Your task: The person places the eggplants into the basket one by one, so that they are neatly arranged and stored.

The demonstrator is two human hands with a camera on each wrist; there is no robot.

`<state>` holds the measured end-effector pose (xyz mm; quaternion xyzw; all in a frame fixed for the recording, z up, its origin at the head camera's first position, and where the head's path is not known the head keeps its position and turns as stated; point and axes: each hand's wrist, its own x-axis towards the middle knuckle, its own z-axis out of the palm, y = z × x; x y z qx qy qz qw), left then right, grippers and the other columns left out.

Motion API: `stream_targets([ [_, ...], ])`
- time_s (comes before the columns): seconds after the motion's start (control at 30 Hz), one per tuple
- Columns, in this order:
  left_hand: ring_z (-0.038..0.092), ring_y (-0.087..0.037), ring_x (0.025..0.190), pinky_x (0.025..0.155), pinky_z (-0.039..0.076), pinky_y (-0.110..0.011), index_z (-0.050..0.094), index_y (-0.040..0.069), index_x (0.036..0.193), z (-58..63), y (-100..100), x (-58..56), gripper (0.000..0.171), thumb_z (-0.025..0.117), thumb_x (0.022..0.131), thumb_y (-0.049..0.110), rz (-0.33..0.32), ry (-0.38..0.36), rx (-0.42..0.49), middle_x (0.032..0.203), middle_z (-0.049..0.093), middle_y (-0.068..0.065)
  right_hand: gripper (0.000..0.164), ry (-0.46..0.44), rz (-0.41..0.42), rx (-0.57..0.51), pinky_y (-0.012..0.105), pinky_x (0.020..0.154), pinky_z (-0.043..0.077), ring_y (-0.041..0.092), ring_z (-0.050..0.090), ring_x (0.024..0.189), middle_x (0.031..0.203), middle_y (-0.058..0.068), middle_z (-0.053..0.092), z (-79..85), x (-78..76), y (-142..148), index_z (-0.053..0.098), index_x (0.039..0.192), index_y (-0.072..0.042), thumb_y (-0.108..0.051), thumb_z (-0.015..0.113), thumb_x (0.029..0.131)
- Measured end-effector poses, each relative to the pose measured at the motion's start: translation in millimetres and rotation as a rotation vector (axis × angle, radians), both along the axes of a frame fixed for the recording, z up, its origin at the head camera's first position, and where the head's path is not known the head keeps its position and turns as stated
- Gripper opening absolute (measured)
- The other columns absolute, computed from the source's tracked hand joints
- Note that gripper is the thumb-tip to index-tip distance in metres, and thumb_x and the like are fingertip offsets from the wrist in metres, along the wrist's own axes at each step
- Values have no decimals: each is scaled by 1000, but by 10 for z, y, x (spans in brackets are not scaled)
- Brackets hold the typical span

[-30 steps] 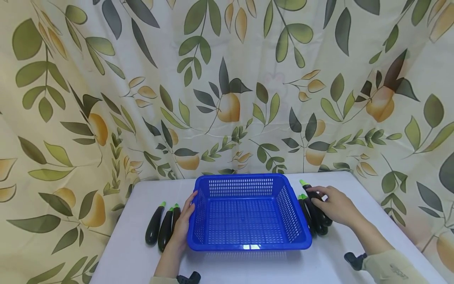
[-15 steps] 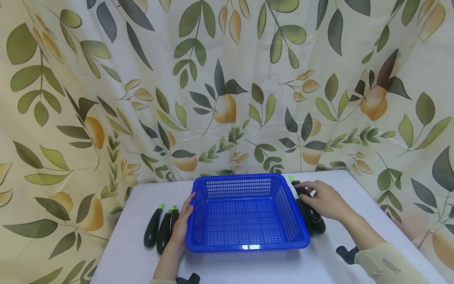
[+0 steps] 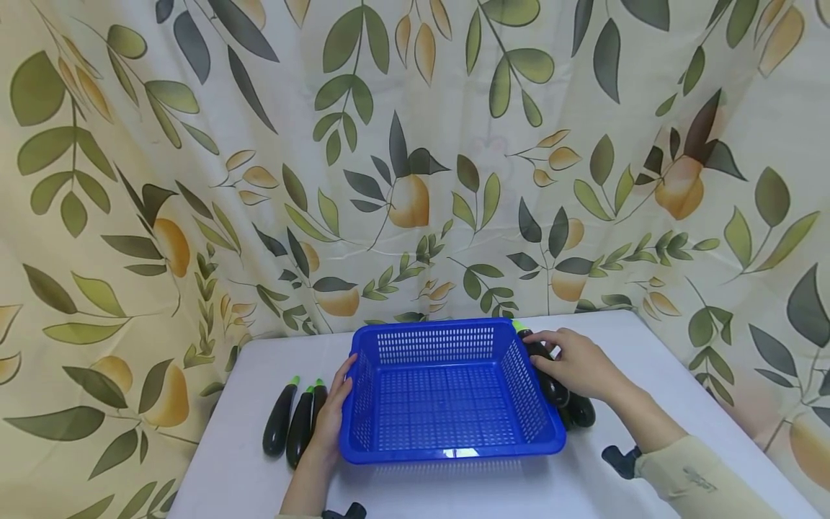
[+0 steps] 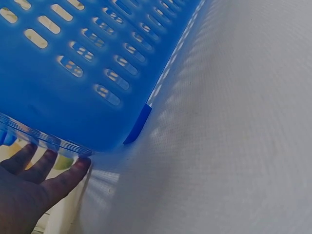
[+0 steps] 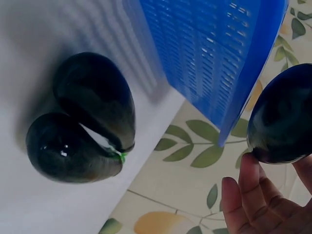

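Note:
A blue plastic basket (image 3: 454, 454) with slotted walls stands at the middle of the table; nothing lies inside it. My left hand (image 3: 329, 418) is at its left side, and the left wrist view shows the fingers (image 4: 63, 183) extended, tips at the basket's outer wall. With my right hand (image 3: 583, 367) I grip a dark eggplant (image 3: 552, 391) with a bright green stem, raised beside the right rim and overlapping it in the head view. Two more eggplants (image 5: 95, 97) lie on the table below, partly hidden in the head view.
Three eggplants (image 3: 280, 422) lie on the white tablecloth (image 3: 233, 461) left of the basket, near my left forearm. A curtain printed with leaves and fruit (image 3: 415, 144) hangs behind the table's far edge.
My right hand has carried its eggplant leftward, from above the other eggplants to the basket's right rim. The left hand stays at the basket's side. The view has shifted slightly.

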<state>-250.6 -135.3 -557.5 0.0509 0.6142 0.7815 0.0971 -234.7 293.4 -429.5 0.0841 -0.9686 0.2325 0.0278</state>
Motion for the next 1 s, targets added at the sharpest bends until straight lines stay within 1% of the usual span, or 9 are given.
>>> stream_targets([
  [0.27, -1, -34, 163, 126, -3, -68, 26, 36, 163, 6, 3, 4, 51, 30, 113, 40, 11, -4, -13, 176, 8, 1, 37, 7, 12, 5, 34, 69, 54, 20, 61, 85, 110, 16, 68, 3, -20, -91, 70, 132, -13, -25, 71, 97],
  [0.6, -1, -35, 163, 126, -2, -68, 25, 35, 164, 1, 3, 4, 51, 29, 113, 39, 0, 2, 0, 176, 7, 0, 37, 6, 52, -19, 28, 64, 50, 17, 58, 79, 107, 13, 66, -4, -41, -202, 70, 132, -13, -25, 71, 97],
  [0.73, -2, -34, 163, 127, -3, -67, 24, 35, 164, 3, 2, 5, 51, 29, 113, 39, -3, 13, -11, 177, 7, 0, 37, 10, 65, -14, 30, 67, 52, 18, 59, 82, 108, 13, 67, -13, -55, -242, 71, 131, -13, -26, 72, 97],
  [0.9, -3, -33, 163, 126, -4, -67, 24, 36, 164, 10, 0, 6, 52, 29, 113, 42, -4, 15, -32, 177, 7, 0, 36, 9, 72, -14, 32, 68, 50, 19, 57, 83, 105, 12, 66, -38, -69, -280, 71, 131, -13, -25, 72, 97],
  [1.0, -3, -34, 163, 126, -4, -68, 24, 36, 164, 17, 0, 11, 52, 29, 113, 43, -4, 13, -37, 177, 6, 1, 37, 10, 73, -17, 35, 71, 53, 20, 59, 87, 106, 12, 66, -53, -67, -304, 70, 132, -14, -25, 72, 97],
])
